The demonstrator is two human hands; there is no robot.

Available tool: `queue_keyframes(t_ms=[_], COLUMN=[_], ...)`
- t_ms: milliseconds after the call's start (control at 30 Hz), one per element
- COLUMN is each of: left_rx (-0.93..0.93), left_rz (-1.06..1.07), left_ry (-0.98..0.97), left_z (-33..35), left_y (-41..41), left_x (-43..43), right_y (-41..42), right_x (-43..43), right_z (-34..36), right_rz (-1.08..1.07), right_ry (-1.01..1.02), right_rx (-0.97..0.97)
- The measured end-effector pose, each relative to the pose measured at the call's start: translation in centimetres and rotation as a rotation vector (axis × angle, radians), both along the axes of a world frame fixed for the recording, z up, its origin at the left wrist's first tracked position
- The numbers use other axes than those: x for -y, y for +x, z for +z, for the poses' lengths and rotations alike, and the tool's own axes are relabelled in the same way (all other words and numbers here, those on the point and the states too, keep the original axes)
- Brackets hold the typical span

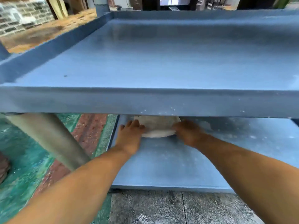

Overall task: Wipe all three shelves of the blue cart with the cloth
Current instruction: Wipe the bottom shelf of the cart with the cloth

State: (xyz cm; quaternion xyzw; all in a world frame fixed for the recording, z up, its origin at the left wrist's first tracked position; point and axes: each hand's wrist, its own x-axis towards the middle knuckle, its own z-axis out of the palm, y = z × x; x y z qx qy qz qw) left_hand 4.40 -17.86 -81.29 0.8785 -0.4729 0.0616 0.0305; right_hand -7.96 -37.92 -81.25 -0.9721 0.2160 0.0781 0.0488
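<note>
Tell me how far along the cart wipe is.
Upper shelf looks mostly clean, one dark speck remaining. In hand: left hand and right hand press the white cloth on the lower shelf, still dusty on the right. A third shelf isn't visible, so cannot judge.

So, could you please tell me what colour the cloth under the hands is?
The cloth is white or off-white, lying on the blue lower shelf; the head view shows it.

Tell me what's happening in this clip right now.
A person is wiping a blue cart. Both hands, left hand and right hand, press a white cloth onto the lower shelf, reaching in under the shelf above. White specks show to the right on the lower shelf. The shelf above holds nothing but a small dark spot.
</note>
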Motion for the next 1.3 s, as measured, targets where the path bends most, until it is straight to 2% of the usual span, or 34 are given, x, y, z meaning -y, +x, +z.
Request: queue_keyframes(t_ms=[67,133,300,400,533,600,700,733,800,900,1033,1100,1300], left_rx=[-0.051,-0.076,-0.096,-0.165,-0.197,-0.284,-0.563,-0.594,-0.504,-0.430,-0.622,-0.625,-0.555], left_rz=[-0.044,-0.061,-0.220,-0.300,-0.378,-0.347,-0.154,-0.061,0.059,0.097,0.139,0.110,0.112], left_ry=[0.135,0.090,0.140,0.128,0.070,0.015,-0.259,-0.371,-0.484,-0.490,-0.627,-0.639,-0.431], left_z=[-2.1,-2.8,-1.4,-1.5,-2.3,-2.2,-1.9,-2.1,-3.2,-5.6,-5.6,-5.5,-5.4], left_y=[-0.6,-0.7,-2.2,-3.6,-4.7,-4.3,-2.7,-2.0,-1.2,-1.4,-1.7,-1.7,-1.7], left_x=[-1.9,-3.0,-5.5,-8.2,-10.9,-10.2,-7.3,-6.6,-5.9,-6.4,-6.4,-6.7,-6.9], right_y=[-1.3,-2.7,-6.1,-8.8,-10.5,-9.8,-7.4,-6.5,-4.7,-3.0,-1.1,0.4,7.4], right_x=[-1.0,-2.2,-4.6,-6.8,-8.0,-8.0,-9.0,-9.7,-11.4,-12.7,-11.7,-11.1,-7.1], right_z=[-1.3,-1.9,-0.5,0.3,1.1,1.2,0.3,-0.5,-2.8,-4.9,-5.7,-5.9,-5.9], right_rz=[0.021,0.073,0.275,0.406,0.476,0.461,0.360,0.332,0.333,0.374,0.427,0.422,0.199], right_ry=[-0.027,-0.071,-0.152,-0.086,-0.008,-0.001,0.110,0.138,0.167,0.134,0.124,0.108,0.133], right_rx=[0.080,0.094,0.057,0.032,0.000,0.029,0.145,0.139,0.056,-0.042,-0.052,-0.041,0.014])
